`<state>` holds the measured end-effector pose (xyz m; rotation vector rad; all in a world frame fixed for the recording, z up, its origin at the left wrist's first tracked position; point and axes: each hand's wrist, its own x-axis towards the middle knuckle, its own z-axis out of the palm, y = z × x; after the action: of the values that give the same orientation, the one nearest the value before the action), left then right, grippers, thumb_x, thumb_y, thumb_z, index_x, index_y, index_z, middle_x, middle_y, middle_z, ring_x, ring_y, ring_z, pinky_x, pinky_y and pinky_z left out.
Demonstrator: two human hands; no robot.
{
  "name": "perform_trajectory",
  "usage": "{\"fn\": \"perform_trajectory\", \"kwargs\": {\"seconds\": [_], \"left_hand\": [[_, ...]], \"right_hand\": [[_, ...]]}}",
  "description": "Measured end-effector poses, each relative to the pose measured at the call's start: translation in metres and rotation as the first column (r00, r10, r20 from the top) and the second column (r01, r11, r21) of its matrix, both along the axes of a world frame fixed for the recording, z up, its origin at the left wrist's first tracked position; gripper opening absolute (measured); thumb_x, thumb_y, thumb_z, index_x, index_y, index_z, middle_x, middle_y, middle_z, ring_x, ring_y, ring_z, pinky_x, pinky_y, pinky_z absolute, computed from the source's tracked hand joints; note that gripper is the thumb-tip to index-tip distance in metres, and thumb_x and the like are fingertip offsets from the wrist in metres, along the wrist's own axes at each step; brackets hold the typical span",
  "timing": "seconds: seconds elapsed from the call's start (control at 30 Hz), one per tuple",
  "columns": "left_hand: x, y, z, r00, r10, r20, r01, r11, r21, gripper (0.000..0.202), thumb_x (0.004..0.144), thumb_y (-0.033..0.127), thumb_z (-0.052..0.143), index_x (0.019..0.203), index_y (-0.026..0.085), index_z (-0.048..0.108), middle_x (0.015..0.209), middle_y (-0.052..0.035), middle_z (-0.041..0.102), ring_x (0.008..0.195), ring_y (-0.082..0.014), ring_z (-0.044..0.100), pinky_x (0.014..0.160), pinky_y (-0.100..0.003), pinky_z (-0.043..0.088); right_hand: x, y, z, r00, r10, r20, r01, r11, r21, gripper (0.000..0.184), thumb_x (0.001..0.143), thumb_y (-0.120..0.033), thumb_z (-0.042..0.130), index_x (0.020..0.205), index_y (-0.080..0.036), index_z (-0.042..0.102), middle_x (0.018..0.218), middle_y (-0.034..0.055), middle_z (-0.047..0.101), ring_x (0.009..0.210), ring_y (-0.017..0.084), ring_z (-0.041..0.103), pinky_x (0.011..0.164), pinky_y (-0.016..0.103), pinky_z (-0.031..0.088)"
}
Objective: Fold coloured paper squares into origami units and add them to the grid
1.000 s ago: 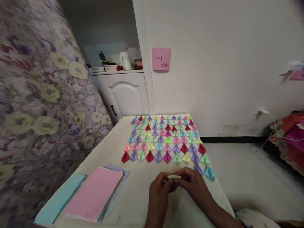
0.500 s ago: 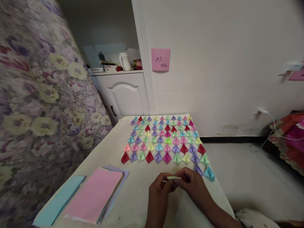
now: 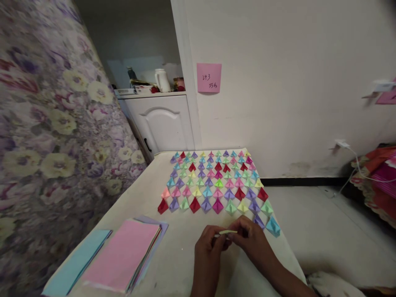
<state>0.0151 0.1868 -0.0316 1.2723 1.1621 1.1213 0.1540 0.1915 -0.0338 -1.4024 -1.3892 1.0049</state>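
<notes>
Between the fingertips of my left hand and my right hand is a small folded piece of pale yellow-green paper, seen nearly edge-on. Both hands are closed in a pinch on it, above the near part of the table. My fingers cover most of its underside. Beyond the hands, several rows of small folded paper pieces in red, purple, green, pink, blue and yellow stand on the table. A blue folded piece and a purple one lie closest to my right hand.
A stack of coloured paper with a pink sheet on top lies at the left, beside blue paper. The cream tabletop ends at its right edge above the floor. A flowered curtain hangs at the left; a white cabinet stands behind.
Both hands keep hold of the small paper and have shifted only slightly. The paper is tilted a little differently. The rows and the stacks stay where they were.
</notes>
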Motion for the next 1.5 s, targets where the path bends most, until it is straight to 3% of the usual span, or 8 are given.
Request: {"fn": "perform_trajectory", "kwargs": {"seconds": [0.2, 0.4, 0.63, 0.93, 1.13, 1.23, 1.37, 1.5], "left_hand": [[0.0, 0.002, -0.002, 0.995, -0.038, 0.088, 0.049, 0.99, -0.129, 0.017, 0.079, 0.028, 0.053, 0.08, 0.013, 0.061, 0.07, -0.0051, 0.066, 0.069, -0.0188, 0.063, 0.068, -0.032, 0.052], [0.001, 0.002, -0.002, 0.995, -0.049, 0.083, 0.061, 0.986, -0.158, 0.016, 0.08, 0.029, 0.051, 0.08, 0.014, 0.058, 0.068, -0.0035, 0.064, 0.067, -0.0186, 0.065, 0.067, -0.032, 0.052], [0.0, 0.001, -0.001, 1.0, -0.028, 0.008, 0.028, 0.995, -0.093, 0.012, 0.08, 0.029, 0.052, 0.079, 0.017, 0.055, 0.067, 0.0004, 0.059, 0.064, -0.0165, 0.063, 0.062, -0.028, 0.051], [-0.003, 0.004, 0.003, 0.999, -0.042, 0.009, 0.042, 0.999, -0.03, 0.016, 0.075, 0.026, 0.058, 0.083, 0.014, 0.065, 0.067, -0.0009, 0.059, 0.055, -0.0133, 0.058, 0.053, -0.024, 0.045], [-0.005, 0.001, 0.012, 0.998, -0.03, 0.052, 0.032, 0.998, -0.049, 0.031, 0.084, 0.038, 0.046, 0.094, 0.014, 0.062, 0.055, -0.001, 0.06, 0.053, -0.0141, 0.057, 0.055, -0.025, 0.046], [-0.003, -0.001, 0.017, 1.0, -0.001, 0.013, 0.002, 0.998, -0.055, 0.026, 0.079, 0.037, 0.054, 0.09, 0.015, 0.062, 0.055, 0.0002, 0.06, 0.053, -0.0133, 0.057, 0.054, -0.023, 0.045], [0.0, -0.003, 0.02, 0.998, 0.038, -0.056, -0.038, 0.999, 0.002, 0.016, 0.072, 0.03, 0.064, 0.082, 0.017, 0.062, 0.059, 0.002, 0.058, 0.054, -0.0118, 0.055, 0.051, -0.02, 0.042], [-0.001, -0.004, 0.018, 0.998, 0.011, -0.069, -0.008, 0.999, 0.038, 0.012, 0.075, 0.028, 0.059, 0.079, 0.017, 0.063, 0.065, 0.0, 0.059, 0.058, -0.0127, 0.056, 0.053, -0.021, 0.044]], "right_hand": [[0.0, 0.0, 0.001, 1.0, 0.014, 0.015, -0.014, 1.0, 0.015, 0.007, 0.069, -0.02, 0.063, 0.066, -0.016, 0.059, 0.065, -0.0021, 0.051, 0.057, 0.011, 0.044, 0.052, 0.022, 0.035], [0.004, 0.002, 0.002, 0.997, 0.077, -0.024, -0.077, 0.997, -0.029, 0.008, 0.072, -0.022, 0.06, 0.076, -0.016, 0.063, 0.069, 0.0006, 0.059, 0.063, 0.014, 0.052, 0.058, 0.024, 0.039], [0.007, 0.005, 0.002, 0.993, 0.114, -0.017, -0.115, 0.986, -0.121, 0.008, 0.07, -0.022, 0.06, 0.07, -0.014, 0.064, 0.06, -0.0007, 0.056, 0.057, 0.012, 0.049, 0.054, 0.023, 0.036], [0.008, 0.005, -0.003, 0.965, 0.217, -0.148, -0.234, 0.966, -0.111, 0.01, 0.067, -0.02, 0.064, 0.065, -0.015, 0.055, 0.056, -0.0047, 0.048, 0.051, 0.008, 0.04, 0.047, 0.02, 0.029], [0.003, 0.001, 0.002, 0.865, 0.235, -0.443, -0.31, 0.945, -0.103, 0.018, 0.072, -0.026, 0.063, 0.067, -0.016, 0.049, 0.054, -0.004, 0.052, 0.049, 0.009, 0.05, 0.05, 0.022, 0.038], [0.001, -0.001, 0.005, 0.827, 0.235, -0.511, -0.323, 0.942, -0.088, 0.017, 0.075, -0.029, 0.061, 0.071, -0.016, 0.05, 0.059, -0.0011, 0.058, 0.055, 0.011, 0.055, 0.056, 0.023, 0.042], [-0.001, -0.003, 0.006, 0.804, 0.264, -0.532, -0.338, 0.94, -0.043, 0.017, 0.076, -0.031, 0.06, 0.076, -0.016, 0.052, 0.064, -0.0001, 0.061, 0.058, 0.012, 0.058, 0.058, 0.024, 0.043], [-0.004, -0.004, 0.009, 0.859, 0.242, -0.451, -0.284, 0.958, -0.028, 0.016, 0.075, -0.029, 0.061, 0.076, -0.017, 0.052, 0.06, -0.0021, 0.059, 0.056, 0.012, 0.057, 0.056, 0.024, 0.044]]}}
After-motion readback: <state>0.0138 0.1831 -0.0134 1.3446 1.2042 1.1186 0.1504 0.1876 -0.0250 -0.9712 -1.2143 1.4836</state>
